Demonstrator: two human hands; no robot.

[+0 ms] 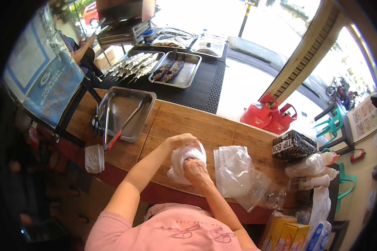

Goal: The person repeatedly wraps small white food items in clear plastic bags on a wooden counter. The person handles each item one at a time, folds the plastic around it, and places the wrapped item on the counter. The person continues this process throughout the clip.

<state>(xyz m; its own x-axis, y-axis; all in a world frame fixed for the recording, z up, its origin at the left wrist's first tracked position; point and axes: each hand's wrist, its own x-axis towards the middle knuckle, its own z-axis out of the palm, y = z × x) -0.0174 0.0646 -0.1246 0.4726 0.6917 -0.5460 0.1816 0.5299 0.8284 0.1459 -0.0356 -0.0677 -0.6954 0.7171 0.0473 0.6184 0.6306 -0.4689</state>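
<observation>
A white translucent plastic bag (179,159) stands on the wooden counter in front of me, its contents hidden. My left hand (183,141) holds the bag's raised upper edge. My right hand (196,171) presses against its near right side, with the fingers curled into the plastic. Just right of the bag lies a stack of clear plastic bags (234,171). To the left, a steel tray (130,116) has metal tongs with red grips (121,130) resting across it.
Folded white cloth (94,159) sits at the counter's left edge. Farther back are foil-wrapped skewers (138,66) and a tray with grilled fish (169,69). A tip box (293,146) and squeeze bottles (314,163) stand at right. Another person's arm (81,50) shows at upper left.
</observation>
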